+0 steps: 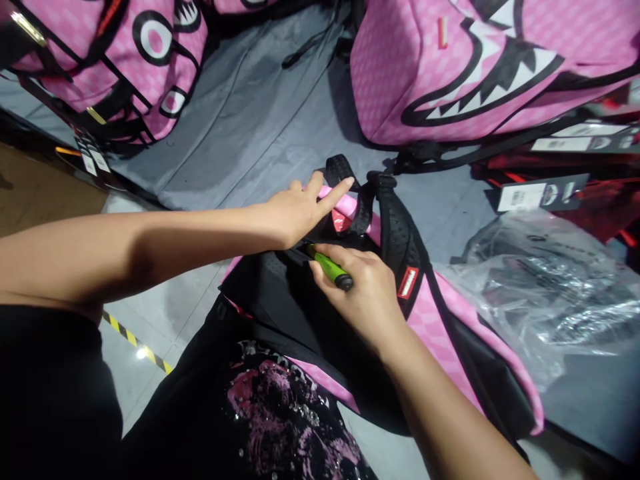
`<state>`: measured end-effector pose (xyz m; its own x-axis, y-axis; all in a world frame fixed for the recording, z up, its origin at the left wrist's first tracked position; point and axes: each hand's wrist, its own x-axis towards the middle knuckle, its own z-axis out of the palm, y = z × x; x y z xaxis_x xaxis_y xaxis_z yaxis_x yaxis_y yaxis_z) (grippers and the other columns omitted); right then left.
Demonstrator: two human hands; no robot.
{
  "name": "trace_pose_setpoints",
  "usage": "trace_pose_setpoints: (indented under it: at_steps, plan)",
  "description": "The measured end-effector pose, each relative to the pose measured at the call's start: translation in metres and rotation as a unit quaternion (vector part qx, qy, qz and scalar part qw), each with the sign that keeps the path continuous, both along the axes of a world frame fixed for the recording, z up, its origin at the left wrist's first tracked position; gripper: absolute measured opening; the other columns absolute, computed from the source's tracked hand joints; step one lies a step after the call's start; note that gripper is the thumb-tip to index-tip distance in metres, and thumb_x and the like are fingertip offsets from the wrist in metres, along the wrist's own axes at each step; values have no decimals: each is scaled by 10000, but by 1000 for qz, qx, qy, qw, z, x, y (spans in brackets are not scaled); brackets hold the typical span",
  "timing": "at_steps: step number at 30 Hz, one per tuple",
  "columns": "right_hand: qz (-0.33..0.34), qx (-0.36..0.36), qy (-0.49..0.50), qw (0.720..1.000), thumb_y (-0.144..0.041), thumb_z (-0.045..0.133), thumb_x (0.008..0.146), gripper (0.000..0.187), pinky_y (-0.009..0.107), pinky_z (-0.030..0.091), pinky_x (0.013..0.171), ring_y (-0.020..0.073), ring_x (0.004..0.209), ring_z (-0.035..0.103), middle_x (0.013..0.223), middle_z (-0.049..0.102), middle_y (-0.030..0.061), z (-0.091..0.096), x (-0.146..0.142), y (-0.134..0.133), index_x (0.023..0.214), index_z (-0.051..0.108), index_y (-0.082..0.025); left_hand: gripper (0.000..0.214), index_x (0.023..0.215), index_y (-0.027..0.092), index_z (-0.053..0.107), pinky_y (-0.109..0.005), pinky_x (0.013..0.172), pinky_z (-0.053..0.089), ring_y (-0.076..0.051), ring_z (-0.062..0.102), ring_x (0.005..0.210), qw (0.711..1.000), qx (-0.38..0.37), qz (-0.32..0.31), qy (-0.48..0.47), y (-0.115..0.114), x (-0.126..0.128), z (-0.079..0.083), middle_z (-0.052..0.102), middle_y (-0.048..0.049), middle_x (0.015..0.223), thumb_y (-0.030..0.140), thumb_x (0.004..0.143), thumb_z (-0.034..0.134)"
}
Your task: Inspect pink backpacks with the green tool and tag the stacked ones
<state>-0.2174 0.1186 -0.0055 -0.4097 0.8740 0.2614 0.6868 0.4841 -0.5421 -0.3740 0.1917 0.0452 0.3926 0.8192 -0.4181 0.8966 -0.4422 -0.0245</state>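
My right hand is closed around a slim green tool with a black end. Its tip points up and left into the black straps, where its working end is hidden. Beneath both hands lies a pink and black backpack, its black strap side facing up and a small red label on one strap. My left hand rests across the top of the bag beside the webbing loop, fingers spread apart. Close to those fingers, a bit of red plastic shows between the straps.
Pink backpacks with printed eyes and jagged teeth stand at the far left and right on a grey cloth. Crumpled clear plastic bags and tagged red-black items lie at right. Yellow-black tape marks the floor.
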Motion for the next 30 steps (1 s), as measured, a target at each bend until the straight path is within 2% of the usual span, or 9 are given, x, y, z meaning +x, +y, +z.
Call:
trace_pose_setpoints:
  at_steps: [6,12,16,22,30]
  plan:
    - [-33,6,59,998,-307,613,892,200,351,478,777,197,781,708,975,762,51,-11,-4,-2,1037,690,-192,1016,1551,263,-120,-420,899,481,-350,463,1227,999,-34,-28,8,6,-7,6,184,-206,1547,69,785,519]
    - [-47,-15,74,996,-328,616,892,212,353,464,797,203,796,710,993,762,50,-16,-5,-2,1030,702,-192,1200,1536,291,-164,-469,947,456,-400,399,1278,1000,-18,-7,2,3,-3,-1,69,-194,1587,197,715,707]
    - [-55,-12,86,995,-329,610,890,213,349,466,783,200,780,710,985,764,46,-19,-4,-2,1019,706,-190,1123,1545,263,-138,-468,924,462,-402,413,1262,999,-8,22,40,0,6,-1,92,-224,1569,119,748,639]
    - [-47,-11,105,993,-326,614,887,208,347,473,781,204,771,710,981,764,45,-18,0,-2,1021,707,-197,1192,1524,311,-197,-421,932,457,-358,432,1247,998,-40,1,42,8,1,2,122,-190,1560,94,706,643]
    - [-29,-53,97,993,-312,642,869,221,317,504,747,193,758,710,955,767,20,-11,-5,4,1060,720,-231,1067,1541,294,-146,-357,865,482,-290,499,1168,999,-32,-42,-2,10,-12,1,242,-168,1498,84,747,535]
